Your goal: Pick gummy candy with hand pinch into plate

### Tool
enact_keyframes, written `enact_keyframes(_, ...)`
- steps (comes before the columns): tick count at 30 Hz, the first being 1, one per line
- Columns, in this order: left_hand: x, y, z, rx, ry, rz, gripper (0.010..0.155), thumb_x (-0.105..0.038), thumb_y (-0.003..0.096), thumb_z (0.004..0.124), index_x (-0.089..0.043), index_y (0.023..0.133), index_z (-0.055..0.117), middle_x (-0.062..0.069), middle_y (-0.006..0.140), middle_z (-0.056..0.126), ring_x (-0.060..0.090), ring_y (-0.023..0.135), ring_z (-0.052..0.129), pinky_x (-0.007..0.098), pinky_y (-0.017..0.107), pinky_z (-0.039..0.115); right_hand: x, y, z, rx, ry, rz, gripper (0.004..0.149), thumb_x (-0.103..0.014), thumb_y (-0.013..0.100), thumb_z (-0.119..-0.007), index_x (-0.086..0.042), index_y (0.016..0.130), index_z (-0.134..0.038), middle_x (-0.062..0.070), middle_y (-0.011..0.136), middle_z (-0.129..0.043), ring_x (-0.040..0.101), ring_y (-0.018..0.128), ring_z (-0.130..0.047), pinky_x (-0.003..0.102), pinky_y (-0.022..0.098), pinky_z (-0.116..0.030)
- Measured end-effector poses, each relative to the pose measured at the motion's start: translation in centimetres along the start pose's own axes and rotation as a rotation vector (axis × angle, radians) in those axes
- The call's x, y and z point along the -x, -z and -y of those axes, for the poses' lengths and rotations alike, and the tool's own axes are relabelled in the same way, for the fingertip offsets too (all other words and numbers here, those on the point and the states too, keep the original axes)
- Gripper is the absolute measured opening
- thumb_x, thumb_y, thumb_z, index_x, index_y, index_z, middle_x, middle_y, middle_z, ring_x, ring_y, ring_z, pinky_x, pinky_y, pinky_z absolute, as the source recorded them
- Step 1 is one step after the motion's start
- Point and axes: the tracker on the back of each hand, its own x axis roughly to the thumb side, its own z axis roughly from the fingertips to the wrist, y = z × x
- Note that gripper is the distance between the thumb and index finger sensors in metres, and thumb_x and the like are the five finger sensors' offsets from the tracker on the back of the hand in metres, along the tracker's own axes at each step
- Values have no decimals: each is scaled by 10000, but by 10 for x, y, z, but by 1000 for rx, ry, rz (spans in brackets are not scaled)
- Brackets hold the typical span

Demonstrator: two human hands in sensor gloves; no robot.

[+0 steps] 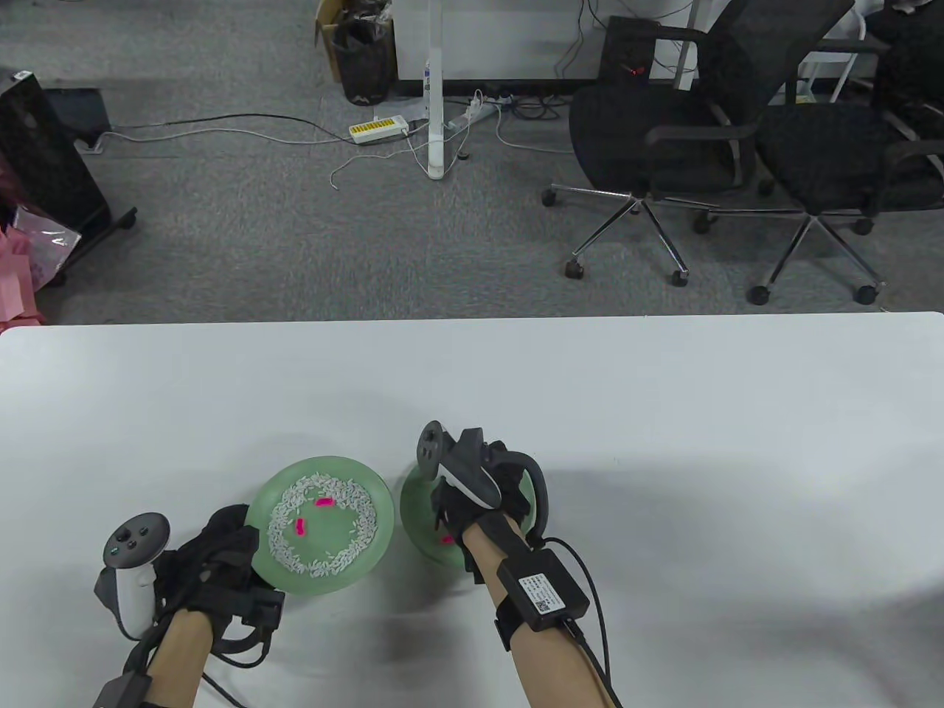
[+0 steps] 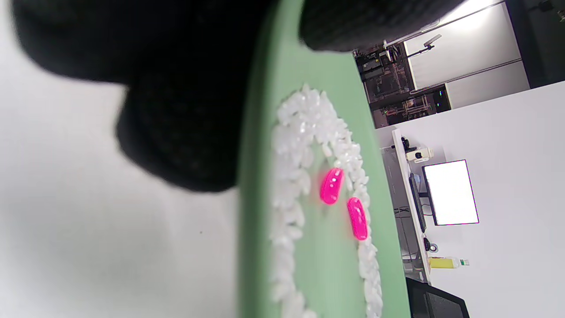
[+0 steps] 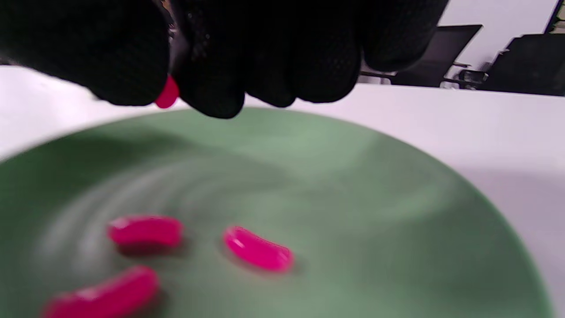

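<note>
Two green plates stand side by side near the table's front. The left plate (image 1: 258, 509) holds a ring of white rice and two pink gummy candies (image 1: 323, 502) (image 1: 300, 526); they also show in the left wrist view (image 2: 331, 185). My left hand (image 1: 221, 546) holds that plate's (image 2: 254, 176) near left rim. My right hand (image 1: 472, 509) hovers over the right plate (image 1: 413, 516) and pinches a pink gummy (image 3: 167, 95) between thumb and fingertip. Three pink gummies (image 3: 258, 249) (image 3: 145, 232) (image 3: 103, 298) lie on the right plate (image 3: 375, 198) below it.
The white table (image 1: 664, 442) stretches far beyond and to both sides of the plates. Office chairs (image 1: 664, 147), cables and a desk leg stand on the grey carpet behind the table's far edge.
</note>
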Motion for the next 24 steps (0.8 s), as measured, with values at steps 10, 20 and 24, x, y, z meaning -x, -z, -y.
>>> enact_keyframes(10,3,3,0,8,10,-3,574,-308,439,753,-185,997,703,63,787,982,286,223,1110,360,188,932,4,6,-21,-47,-38,-33,433,-479,327,-888,-226,673,-950,-24,779,-898,284,751,-847,568,675,-648)
enact_keyframes(20,0,0,1,8,9,-4,574,-309,439,751,-188,998,702,60,789,980,285,226,1110,359,189,933,7,2,-11,51,-15,-52,461,-489,336,-875,-247,724,-933,-34,821,-871,272,771,-833,557,676,-649)
enact_keyframes(24,-1,0,2,9,13,-3,574,-309,441,749,-188,999,698,60,793,977,286,229,1110,358,192,933,-11,-14,13,162,104,20,472,-488,339,-865,-261,750,-921,-39,847,-853,267,783,-826,550,678,-651)
